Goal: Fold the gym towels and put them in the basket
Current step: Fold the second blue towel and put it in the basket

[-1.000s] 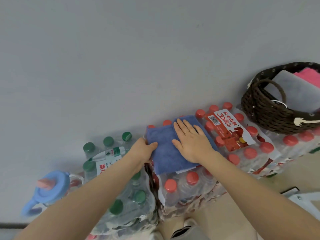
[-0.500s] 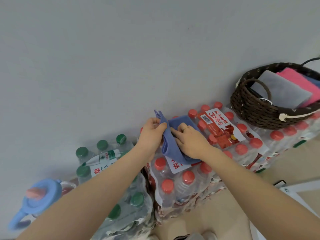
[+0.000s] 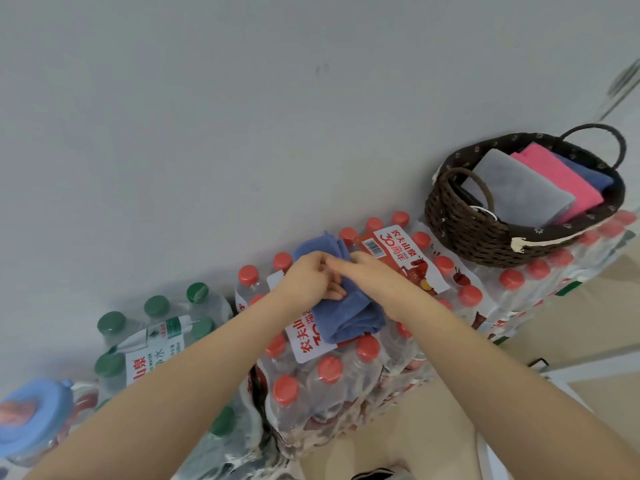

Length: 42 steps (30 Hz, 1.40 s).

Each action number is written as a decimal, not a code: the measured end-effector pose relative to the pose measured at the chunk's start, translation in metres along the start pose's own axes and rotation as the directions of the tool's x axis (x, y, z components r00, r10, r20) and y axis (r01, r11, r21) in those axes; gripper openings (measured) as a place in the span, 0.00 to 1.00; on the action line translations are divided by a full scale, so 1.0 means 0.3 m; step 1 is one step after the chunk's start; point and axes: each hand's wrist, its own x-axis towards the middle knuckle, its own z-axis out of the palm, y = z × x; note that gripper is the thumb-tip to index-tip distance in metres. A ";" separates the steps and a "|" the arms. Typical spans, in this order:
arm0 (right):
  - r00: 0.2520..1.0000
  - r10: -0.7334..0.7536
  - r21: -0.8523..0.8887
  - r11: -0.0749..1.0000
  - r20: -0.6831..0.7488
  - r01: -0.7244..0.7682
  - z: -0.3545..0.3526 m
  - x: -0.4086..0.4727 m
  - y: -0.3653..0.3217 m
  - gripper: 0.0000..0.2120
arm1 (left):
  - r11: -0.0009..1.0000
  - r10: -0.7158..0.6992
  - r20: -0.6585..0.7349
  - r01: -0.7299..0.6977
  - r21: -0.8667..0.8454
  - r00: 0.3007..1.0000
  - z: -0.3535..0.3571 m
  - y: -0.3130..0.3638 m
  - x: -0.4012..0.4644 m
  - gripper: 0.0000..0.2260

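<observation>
Blue towel (image 3: 349,311): folded into a narrow bundle, lying on the red-capped water bottle pack (image 3: 332,372).
Left hand (image 3: 308,282): fingers curled, grasping the towel's left side.
Right hand (image 3: 377,280): laid over the towel's right side; grasp unclear.
Basket (image 3: 485,233): far right, on bottles, holding grey, pink and blue folded towels.

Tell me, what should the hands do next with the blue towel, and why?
Probably lift the blue towel and carry it toward the basket. Both the left hand and the right hand are on it, it already looks folded small, and the basket holds three folded towels with some room left.
</observation>
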 end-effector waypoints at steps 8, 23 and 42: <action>0.995 0.021 -0.075 0.997 -0.101 -0.029 -0.016 -0.046 0.062 0.22 | 0.637 0.222 0.127 -0.242 0.732 0.967 -0.062 -0.025 0.015 0.27; 0.975 0.086 -0.142 0.983 -0.205 -0.116 0.092 -0.075 0.061 0.09 | 0.472 -0.062 0.339 -0.272 0.839 0.939 -0.111 -0.054 0.067 0.46; 0.975 0.208 0.952 0.307 -0.074 0.006 -0.090 -0.172 0.096 0.10 | 0.834 0.482 0.209 -0.519 0.189 0.851 -0.203 0.009 0.058 0.15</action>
